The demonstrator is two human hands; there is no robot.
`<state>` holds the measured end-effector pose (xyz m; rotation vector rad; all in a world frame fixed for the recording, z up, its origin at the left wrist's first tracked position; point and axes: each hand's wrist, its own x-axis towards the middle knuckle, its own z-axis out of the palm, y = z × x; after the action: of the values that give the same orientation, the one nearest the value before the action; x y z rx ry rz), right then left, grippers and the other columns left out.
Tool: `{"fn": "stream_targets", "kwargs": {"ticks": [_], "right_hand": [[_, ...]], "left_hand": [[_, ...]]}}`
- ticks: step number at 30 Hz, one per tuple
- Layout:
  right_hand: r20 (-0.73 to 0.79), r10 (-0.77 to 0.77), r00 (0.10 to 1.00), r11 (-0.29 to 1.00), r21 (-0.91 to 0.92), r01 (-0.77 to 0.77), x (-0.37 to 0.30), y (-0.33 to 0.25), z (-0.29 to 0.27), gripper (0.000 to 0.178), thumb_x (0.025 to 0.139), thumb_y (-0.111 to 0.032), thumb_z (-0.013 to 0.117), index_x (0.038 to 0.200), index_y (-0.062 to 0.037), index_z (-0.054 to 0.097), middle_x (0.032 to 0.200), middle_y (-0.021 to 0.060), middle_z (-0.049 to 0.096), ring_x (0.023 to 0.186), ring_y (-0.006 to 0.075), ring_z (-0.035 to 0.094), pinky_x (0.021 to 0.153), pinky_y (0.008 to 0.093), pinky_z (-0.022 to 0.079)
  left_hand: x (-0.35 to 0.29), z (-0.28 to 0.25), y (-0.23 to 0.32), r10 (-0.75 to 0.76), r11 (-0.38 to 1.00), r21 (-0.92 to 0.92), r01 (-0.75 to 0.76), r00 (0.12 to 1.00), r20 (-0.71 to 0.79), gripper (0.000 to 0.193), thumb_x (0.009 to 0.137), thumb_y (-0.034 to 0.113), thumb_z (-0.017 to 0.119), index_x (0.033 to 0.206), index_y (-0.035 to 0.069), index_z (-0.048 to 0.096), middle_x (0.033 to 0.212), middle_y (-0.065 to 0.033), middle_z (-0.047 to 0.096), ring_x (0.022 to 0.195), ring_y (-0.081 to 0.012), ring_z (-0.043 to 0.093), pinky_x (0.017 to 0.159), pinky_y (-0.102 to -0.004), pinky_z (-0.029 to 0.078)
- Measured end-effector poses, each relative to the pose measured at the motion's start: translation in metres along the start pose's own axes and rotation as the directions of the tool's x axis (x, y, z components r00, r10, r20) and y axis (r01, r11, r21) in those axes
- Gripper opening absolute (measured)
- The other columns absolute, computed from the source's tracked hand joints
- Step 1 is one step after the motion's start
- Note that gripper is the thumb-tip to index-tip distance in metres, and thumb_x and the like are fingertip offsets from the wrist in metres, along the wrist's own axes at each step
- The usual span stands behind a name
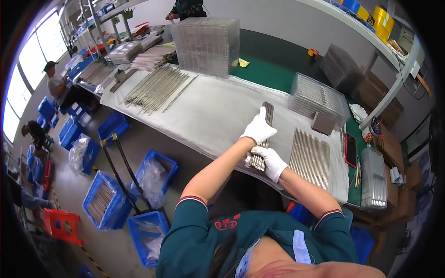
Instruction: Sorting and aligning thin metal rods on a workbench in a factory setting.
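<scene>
I hold a bundle of thin metal rods (269, 112) upright-slanted over the near edge of the white-covered table (218, 106). My left hand (260, 128), in a white glove, is closed round the bundle's upper part. Lower down, my right hand (270, 162), also gloved in white, grips the same bundle near its bottom end. To the right of it, a row of metal rods (309, 157) lies side by side on the cloth. Another loose spread of rods (155, 88) lies on the left part of the table.
Clear plastic trays are stacked tall (206, 46) at the back, with another stack (320, 97) at the right. A metal block (323, 123) stands beside the right stack. A phone (351, 149) lies at the right edge. Blue crates (107, 199) stand on the floor at left; other people work beyond.
</scene>
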<state>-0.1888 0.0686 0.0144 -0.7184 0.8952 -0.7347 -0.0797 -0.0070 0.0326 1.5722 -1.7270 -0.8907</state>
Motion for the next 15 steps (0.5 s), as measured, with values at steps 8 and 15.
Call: {"fn": "stream_targets", "kwargs": {"ticks": [8, 15], "right_hand": [[0.088, 0.372, 0.924, 0.781, -0.568, -0.260, -0.032, -0.047, -0.010, 0.045, 0.102, -0.033, 0.062, 0.129, 0.0024, 0.060, 0.118, 0.0117, 0.070, 0.105, 0.0207, 0.070, 0.089, 0.0329, 0.058], [0.445, -0.453, 0.772, -0.177, -0.894, 0.412, -0.087, -0.078, -0.086, 0.059, 0.084, -0.026, 0.076, 0.135, -0.0027, 0.059, 0.134, 0.0174, 0.064, 0.121, 0.0378, 0.061, 0.106, 0.0423, 0.048]], "left_hand": [[-0.010, 0.001, -0.025, 0.167, 0.791, 0.566, -0.234, 0.971, 0.169, 0.069, 0.077, 0.039, 0.065, 0.144, 0.033, 0.052, 0.155, -0.0167, 0.036, 0.138, -0.0406, 0.035, 0.116, -0.0561, 0.024], [-0.040, -0.030, -0.021, 0.003, 0.722, 0.690, -0.043, 0.998, 0.059, 0.089, 0.080, 0.073, 0.059, 0.155, 0.030, 0.040, 0.160, -0.0171, 0.031, 0.143, -0.0416, 0.026, 0.113, -0.0640, 0.018]]}}
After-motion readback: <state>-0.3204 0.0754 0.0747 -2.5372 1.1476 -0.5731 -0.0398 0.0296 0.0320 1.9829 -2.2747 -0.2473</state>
